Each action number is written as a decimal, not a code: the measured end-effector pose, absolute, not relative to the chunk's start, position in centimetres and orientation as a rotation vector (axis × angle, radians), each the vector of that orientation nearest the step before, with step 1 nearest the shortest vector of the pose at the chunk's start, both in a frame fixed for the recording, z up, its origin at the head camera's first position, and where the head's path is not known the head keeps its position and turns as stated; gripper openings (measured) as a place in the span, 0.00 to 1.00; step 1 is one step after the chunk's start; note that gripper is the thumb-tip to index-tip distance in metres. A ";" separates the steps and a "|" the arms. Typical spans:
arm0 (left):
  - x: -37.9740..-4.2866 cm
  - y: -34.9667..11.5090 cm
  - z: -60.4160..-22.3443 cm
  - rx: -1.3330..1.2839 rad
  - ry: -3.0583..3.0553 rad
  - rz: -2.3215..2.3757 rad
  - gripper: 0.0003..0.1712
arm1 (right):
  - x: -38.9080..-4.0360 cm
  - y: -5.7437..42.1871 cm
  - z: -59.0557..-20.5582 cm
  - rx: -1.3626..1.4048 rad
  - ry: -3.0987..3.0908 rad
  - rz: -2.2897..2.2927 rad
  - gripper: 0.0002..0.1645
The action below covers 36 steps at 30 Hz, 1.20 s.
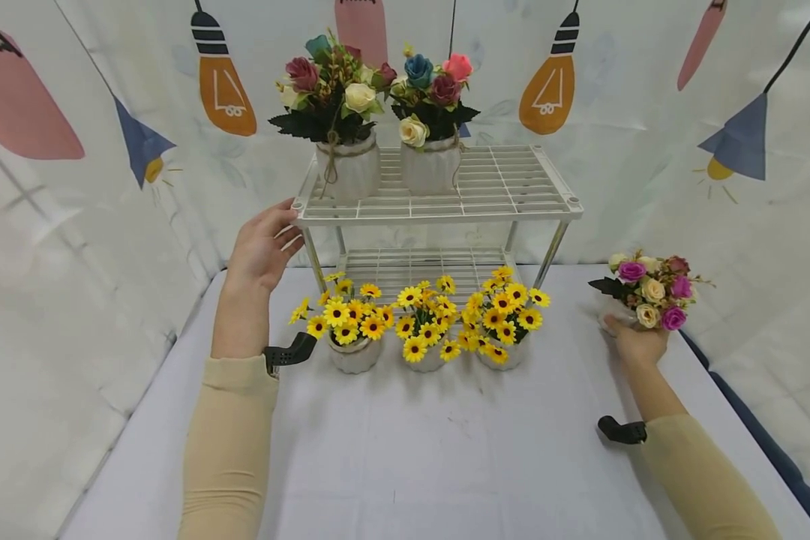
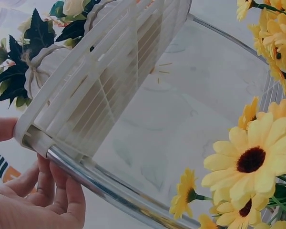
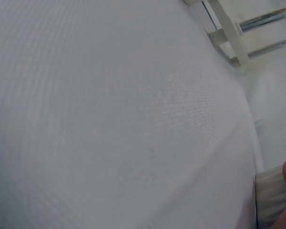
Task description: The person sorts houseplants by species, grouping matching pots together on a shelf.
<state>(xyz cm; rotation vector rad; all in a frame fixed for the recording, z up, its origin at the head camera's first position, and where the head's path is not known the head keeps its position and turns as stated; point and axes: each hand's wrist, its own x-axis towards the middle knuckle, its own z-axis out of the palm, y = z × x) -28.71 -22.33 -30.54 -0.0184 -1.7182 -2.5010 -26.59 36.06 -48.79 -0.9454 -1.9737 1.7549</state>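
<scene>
Steady the wire rack (image 1: 439,221), gripped at its 9 o'clock end by the left hand (image 1: 262,247), and hold upright the potted roses (image 1: 652,291), grasped at 3 o'clock in the right hand (image 1: 640,345), without squeezing hard

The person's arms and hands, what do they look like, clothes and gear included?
Plain beige sleeves, lightly creased, cover both sides. Next to the end of each sits a black curved device. The left hand and right hand are ungloved.
</scene>
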 end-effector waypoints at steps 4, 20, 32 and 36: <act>-28.8 -22.3 -30.5 -0.021 -1.731 -2.490 0.29 | -26.6 35.9 -48.7 -0.943 -1.996 1.710 0.65; -28.8 -22.4 -30.4 -0.024 -1.754 -2.481 0.29 | -26.5 36.2 -48.5 -0.966 -2.098 1.644 0.67; -28.6 -22.2 -30.3 -0.011 -1.750 -2.492 0.29 | -25.9 36.5 -47.9 -0.959 -1.933 1.728 0.70; -28.6 -22.3 -30.4 -0.006 -1.744 -2.489 0.28 | -25.5 36.1 -46.8 -0.873 -1.902 1.730 0.70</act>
